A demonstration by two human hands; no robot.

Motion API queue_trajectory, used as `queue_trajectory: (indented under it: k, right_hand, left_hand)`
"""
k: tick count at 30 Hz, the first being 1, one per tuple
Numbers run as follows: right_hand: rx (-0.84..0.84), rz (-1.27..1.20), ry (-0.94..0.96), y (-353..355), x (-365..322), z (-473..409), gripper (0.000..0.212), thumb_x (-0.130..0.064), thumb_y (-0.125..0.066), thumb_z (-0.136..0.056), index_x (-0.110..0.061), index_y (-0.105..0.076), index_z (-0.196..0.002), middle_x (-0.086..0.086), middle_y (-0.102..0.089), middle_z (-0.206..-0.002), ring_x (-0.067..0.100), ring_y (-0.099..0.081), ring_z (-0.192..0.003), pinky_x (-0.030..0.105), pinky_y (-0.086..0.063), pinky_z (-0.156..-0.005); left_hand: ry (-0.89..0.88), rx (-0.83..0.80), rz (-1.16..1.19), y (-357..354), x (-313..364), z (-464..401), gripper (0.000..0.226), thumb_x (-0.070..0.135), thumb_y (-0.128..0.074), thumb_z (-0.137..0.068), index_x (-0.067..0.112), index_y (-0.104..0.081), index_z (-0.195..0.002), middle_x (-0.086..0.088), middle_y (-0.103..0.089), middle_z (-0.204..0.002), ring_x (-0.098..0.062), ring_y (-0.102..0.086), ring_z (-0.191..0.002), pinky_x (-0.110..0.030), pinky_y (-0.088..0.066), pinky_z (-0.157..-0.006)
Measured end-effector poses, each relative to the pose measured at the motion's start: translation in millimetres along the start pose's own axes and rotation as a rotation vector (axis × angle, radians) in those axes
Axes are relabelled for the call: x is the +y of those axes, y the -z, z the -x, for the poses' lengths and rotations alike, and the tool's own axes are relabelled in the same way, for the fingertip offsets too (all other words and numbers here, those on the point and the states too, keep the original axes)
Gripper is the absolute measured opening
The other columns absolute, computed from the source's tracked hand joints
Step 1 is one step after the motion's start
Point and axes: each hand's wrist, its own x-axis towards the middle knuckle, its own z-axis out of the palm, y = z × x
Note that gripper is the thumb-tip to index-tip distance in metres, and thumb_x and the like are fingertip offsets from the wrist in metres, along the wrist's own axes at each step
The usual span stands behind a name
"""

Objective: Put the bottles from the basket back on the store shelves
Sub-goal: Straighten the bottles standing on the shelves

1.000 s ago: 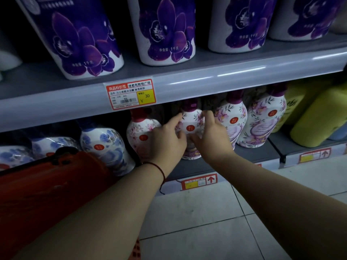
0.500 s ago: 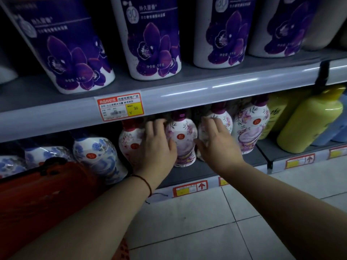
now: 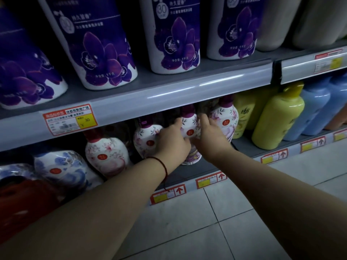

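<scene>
Floral bottle (image 3: 189, 128) upright on lower shelf (image 3: 204, 167), gripped by left hand (image 3: 173, 142), right hand (image 3: 210, 139).

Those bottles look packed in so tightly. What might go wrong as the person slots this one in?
Both hands, left hand and right hand, grip the purple-capped floral bottle between close neighbours; nudging the bottle on its right might topple it. The upper shelf edge hangs low, so the cap might catch on it.
</scene>
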Motion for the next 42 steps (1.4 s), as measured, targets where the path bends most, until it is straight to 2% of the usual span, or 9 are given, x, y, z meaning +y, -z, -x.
queue_trajectory:
  k: [3, 9, 12, 15, 19, 23, 28, 37, 42]
  right_hand:
    - [0.045, 0.118, 0.056, -6, 6, -9, 0.06, 0.003, -0.058, -0.083, -0.008, -0.03, -0.135, 0.018, -0.048, -0.126, 0.036, -0.043, -0.116, 0.041, -0.041, -0.095]
    - [0.066, 0.134, 0.028, -9, 5, -6, 0.066, 0.0, -0.055, -0.088, -0.006, -0.021, -0.144, 0.019, -0.043, -0.137, 0.036, -0.032, -0.127, 0.039, -0.032, -0.103]
    - [0.196, 0.08, -0.007, -15, -2, 9, 0.065, -0.005, -0.062, -0.083, 0.001, -0.03, -0.138, 0.022, -0.041, -0.132, 0.038, -0.035, -0.125, 0.044, -0.031, -0.109]
    - [0.278, 0.191, 0.117, -27, -13, 31, 0.038, -0.014, -0.064, -0.074, 0.002, -0.052, -0.107, 0.023, -0.05, -0.105, 0.04, -0.048, -0.097, 0.047, -0.044, -0.084]
    - [0.153, 0.236, 0.28, -47, -50, 53, 0.041, -0.018, -0.074, -0.065, -0.002, -0.057, -0.099, 0.02, -0.056, -0.094, 0.042, -0.056, -0.084, 0.044, -0.05, -0.069]
    - [-0.002, 0.197, 0.383, -64, -102, 55, 0.046, -0.025, -0.066, -0.081, -0.003, -0.052, -0.12, 0.018, -0.053, -0.115, 0.04, -0.05, -0.107, 0.043, -0.046, -0.082]
    - [-0.14, 0.138, 0.368, -87, -148, 37, 0.071, -0.04, -0.062, -0.085, -0.008, -0.031, -0.139, 0.014, -0.042, -0.134, 0.033, -0.041, -0.124, 0.04, -0.035, -0.104]
    - [-0.159, 0.065, 0.237, -107, -171, 19, 0.069, -0.033, -0.071, -0.079, -0.003, -0.033, -0.128, 0.019, -0.042, -0.127, 0.038, -0.046, -0.119, 0.043, -0.04, -0.098]
    - [-0.098, 0.107, 0.172, -107, -170, 12, 0.061, -0.027, -0.069, -0.083, -0.002, -0.035, -0.128, 0.021, -0.046, -0.126, 0.038, -0.048, -0.118, 0.041, -0.039, -0.098]
  left_hand:
    - [0.011, 0.021, 0.032, -1, 0, -2, 0.061, 0.016, -0.054, -0.091, 0.023, -0.031, -0.147, -0.011, -0.057, -0.131, -0.03, -0.055, -0.118, -0.039, -0.048, -0.099]
    - [-0.068, -0.086, -0.026, -2, -8, 3, 0.071, 0.019, -0.053, -0.092, 0.023, -0.014, -0.152, -0.015, -0.052, -0.134, -0.031, -0.053, -0.117, -0.039, -0.047, -0.098]
    - [-0.194, -0.035, 0.057, 9, -19, 14, 0.064, 0.018, -0.056, -0.09, 0.022, -0.029, -0.148, -0.007, -0.044, -0.146, -0.025, -0.05, -0.126, -0.039, -0.043, -0.106]
    - [-0.258, 0.101, 0.046, 35, -49, 28, 0.028, 0.021, -0.058, -0.086, 0.02, -0.063, -0.114, -0.006, -0.069, -0.105, -0.025, -0.066, -0.095, -0.04, -0.054, -0.084]
    - [-0.132, 0.091, -0.352, 81, -96, 49, 0.022, 0.041, -0.054, -0.086, 0.021, -0.065, -0.085, -0.004, -0.07, -0.085, -0.028, -0.064, -0.089, -0.036, -0.054, -0.074]
    - [0.024, 0.099, -0.552, 114, -130, 56, 0.028, 0.039, -0.051, -0.089, 0.016, -0.062, -0.1, -0.013, -0.066, -0.102, -0.035, -0.062, -0.099, -0.036, -0.05, -0.075]
    - [0.091, 0.092, -0.412, 131, -161, 43, 0.028, 0.03, -0.059, -0.087, 0.004, -0.057, -0.098, -0.021, -0.063, -0.104, -0.038, -0.062, -0.097, -0.037, -0.05, -0.075]
    - [0.091, -0.006, -0.072, 115, -190, 29, 0.025, 0.028, -0.058, -0.089, 0.007, -0.067, -0.1, -0.015, -0.071, -0.09, -0.032, -0.066, -0.086, -0.034, -0.052, -0.072]
    - [0.04, -0.058, -0.054, 110, -189, 27, 0.025, 0.021, -0.055, -0.09, 0.01, -0.064, -0.11, -0.014, -0.07, -0.105, -0.031, -0.063, -0.101, -0.041, -0.052, -0.089]
